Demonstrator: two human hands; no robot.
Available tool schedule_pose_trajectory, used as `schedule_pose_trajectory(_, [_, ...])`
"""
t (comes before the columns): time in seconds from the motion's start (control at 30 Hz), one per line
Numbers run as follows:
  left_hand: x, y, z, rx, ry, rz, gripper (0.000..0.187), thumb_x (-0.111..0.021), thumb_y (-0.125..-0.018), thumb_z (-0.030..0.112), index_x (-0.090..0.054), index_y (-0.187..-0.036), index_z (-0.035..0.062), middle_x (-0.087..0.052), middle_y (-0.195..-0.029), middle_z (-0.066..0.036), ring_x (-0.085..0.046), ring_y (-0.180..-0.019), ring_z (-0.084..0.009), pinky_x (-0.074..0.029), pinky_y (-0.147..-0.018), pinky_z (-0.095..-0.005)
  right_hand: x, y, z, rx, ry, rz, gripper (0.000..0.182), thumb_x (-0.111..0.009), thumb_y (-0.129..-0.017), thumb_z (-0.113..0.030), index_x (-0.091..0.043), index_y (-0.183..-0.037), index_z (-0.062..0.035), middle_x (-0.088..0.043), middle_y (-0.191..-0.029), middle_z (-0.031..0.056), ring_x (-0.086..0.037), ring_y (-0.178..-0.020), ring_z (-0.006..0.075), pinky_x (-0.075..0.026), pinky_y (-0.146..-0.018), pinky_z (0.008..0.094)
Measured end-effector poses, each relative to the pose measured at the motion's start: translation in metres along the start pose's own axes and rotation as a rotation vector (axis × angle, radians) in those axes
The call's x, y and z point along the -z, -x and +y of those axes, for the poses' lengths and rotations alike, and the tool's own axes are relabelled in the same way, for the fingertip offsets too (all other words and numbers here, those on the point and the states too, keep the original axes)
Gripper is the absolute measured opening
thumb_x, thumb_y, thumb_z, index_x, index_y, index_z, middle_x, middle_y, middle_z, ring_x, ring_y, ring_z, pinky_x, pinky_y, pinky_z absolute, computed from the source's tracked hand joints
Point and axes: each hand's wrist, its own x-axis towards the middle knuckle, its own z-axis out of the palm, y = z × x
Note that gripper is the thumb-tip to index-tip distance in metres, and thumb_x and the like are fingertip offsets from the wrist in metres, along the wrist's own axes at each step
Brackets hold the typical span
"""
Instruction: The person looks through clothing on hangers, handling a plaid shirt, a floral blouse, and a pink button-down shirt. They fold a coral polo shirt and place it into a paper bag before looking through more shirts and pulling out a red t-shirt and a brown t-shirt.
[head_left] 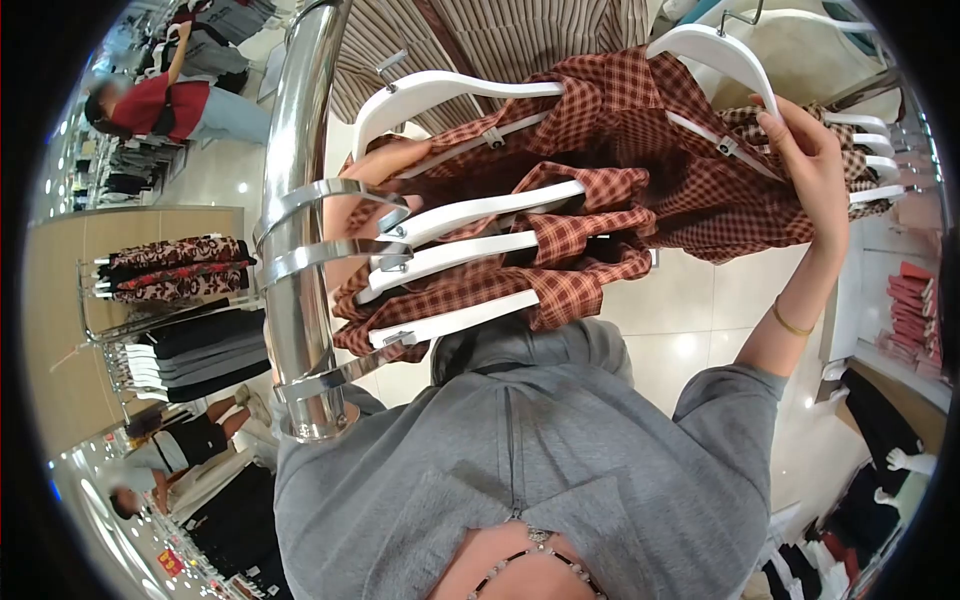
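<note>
My right hand (812, 165) pinches the lower end of a white hanger (715, 52) at the upper right, thumb and forefinger on its tip. A red-brown plaid shirt (610, 110) spreads between this hanger and another white hanger (445, 95) on the left. My left hand (385, 165) is closed at the left hanger's end, partly hidden behind the metal post and the hangers. Clip bars, with a clip (495, 137) on the left one, run under the shirt. Nearer my chest, several white hangers (455, 258) with matching plaid garments hang from metal hooks.
A chrome post (300, 130) with ring arms (325, 255) stands close on my left. Striped garments (400, 110) hang ahead. Black-and-tan checked garments (850, 135) hang at right. Clothes racks (185, 345) and two people, one in a red top (175, 105), are farther left.
</note>
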Motion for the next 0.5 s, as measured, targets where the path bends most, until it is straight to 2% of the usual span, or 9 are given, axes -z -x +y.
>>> schedule_pose_trajectory(0.07, [0.000, -0.029, -0.005, -0.250, -0.105, -0.174, 0.059, -0.075, -0.081, 0.017, -0.050, -0.133, 0.0026, -0.054, -0.130, -0.022, -0.052, -0.123, -0.0291, -0.043, -0.101, -0.0353, 0.000, 0.001, 0.004, -0.009, -0.019, -0.011, 0.028, -0.066, -0.090, -0.020, -0.068, -0.111, -0.0013, -0.055, -0.075, -0.0065, -0.040, -0.064, 0.0025, -0.032, -0.055, 0.0194])
schedule_pose_trajectory(0.17, [-0.031, -0.060, -0.004, -0.289, -0.381, -0.167, 0.067, -0.072, -0.081, 0.028, -0.044, -0.137, 0.0026, -0.050, -0.132, -0.024, -0.047, -0.125, -0.0363, -0.038, -0.106, -0.0405, -0.001, 0.003, 0.006, 0.018, -0.030, -0.006, 0.028, -0.066, -0.090, -0.020, -0.068, -0.111, -0.0012, -0.055, -0.074, -0.0063, -0.040, -0.064, 0.0024, -0.032, -0.055, 0.0193])
schedule_pose_trajectory(0.2, [-0.040, -0.069, -0.007, -0.218, -0.473, -0.160, 0.063, -0.069, -0.083, 0.025, -0.044, -0.136, 0.0033, -0.052, -0.128, -0.024, -0.051, -0.120, -0.0363, -0.043, -0.099, -0.0394, -0.001, 0.004, 0.007, 0.032, -0.031, -0.004, 0.028, -0.066, -0.090, -0.020, -0.068, -0.111, -0.0011, -0.055, -0.074, -0.0063, -0.040, -0.063, 0.0024, -0.032, -0.055, 0.0193])
schedule_pose_trajectory(0.27, [-0.044, -0.097, -0.030, -0.004, -0.390, -0.364, 0.060, -0.068, -0.083, 0.029, -0.048, -0.131, -0.0004, -0.061, -0.114, -0.022, -0.060, -0.106, -0.0320, -0.047, -0.091, -0.0397, -0.002, 0.009, 0.008, 0.011, -0.023, 0.009, 0.028, -0.066, -0.090, -0.019, -0.068, -0.111, -0.0011, -0.055, -0.074, -0.0060, -0.041, -0.064, 0.0025, -0.032, -0.056, 0.0192])
schedule_pose_trajectory(0.3, [-0.042, -0.106, -0.026, 0.046, -0.359, -0.420, 0.054, -0.072, -0.081, 0.030, -0.058, -0.122, -0.0011, -0.066, -0.105, -0.019, -0.064, -0.094, -0.0287, -0.047, -0.087, -0.0365, -0.001, 0.009, 0.007, 0.002, -0.020, 0.018, 0.028, -0.066, -0.090, -0.019, -0.068, -0.111, -0.0011, -0.055, -0.075, -0.0059, -0.041, -0.064, 0.0025, -0.032, -0.056, 0.0191])
schedule_pose_trajectory(0.4, [-0.041, -0.121, -0.027, 0.363, -0.290, -0.355, 0.047, -0.070, -0.083, 0.032, -0.062, -0.119, 0.0030, -0.068, -0.101, -0.016, -0.063, -0.091, -0.0229, -0.048, -0.082, -0.0331, 0.001, 0.011, 0.002, -0.052, -0.021, 0.014, 0.027, -0.066, -0.090, -0.019, -0.068, -0.111, -0.0012, -0.055, -0.075, -0.0058, -0.041, -0.064, 0.0027, -0.033, -0.056, 0.0192])
schedule_pose_trajectory(0.43, [-0.036, -0.123, -0.038, 0.167, -0.183, -0.319, 0.040, -0.069, -0.085, 0.031, -0.065, -0.117, 0.0070, -0.069, -0.098, -0.012, -0.063, -0.088, -0.0186, -0.048, -0.078, -0.0310, 0.001, 0.012, 0.000, -0.049, -0.009, 0.026, 0.027, -0.066, -0.091, -0.019, -0.068, -0.112, -0.0012, -0.056, -0.077, -0.0058, -0.041, -0.065, 0.0030, -0.033, -0.056, 0.0192])
schedule_pose_trajectory(0.5, [-0.033, -0.126, -0.042, 0.123, -0.137, -0.272, 0.035, -0.067, -0.086, 0.030, -0.067, -0.114, 0.0090, -0.069, -0.092, -0.007, -0.060, -0.081, -0.0153, -0.047, -0.073, -0.0288, 0.003, 0.011, 0.008, -0.068, -0.017, 0.026, 0.028, -0.065, -0.091, -0.019, -0.068, -0.112, -0.0014, -0.057, -0.078, -0.0058, -0.041, -0.065, 0.0032, -0.033, -0.057, 0.0192])
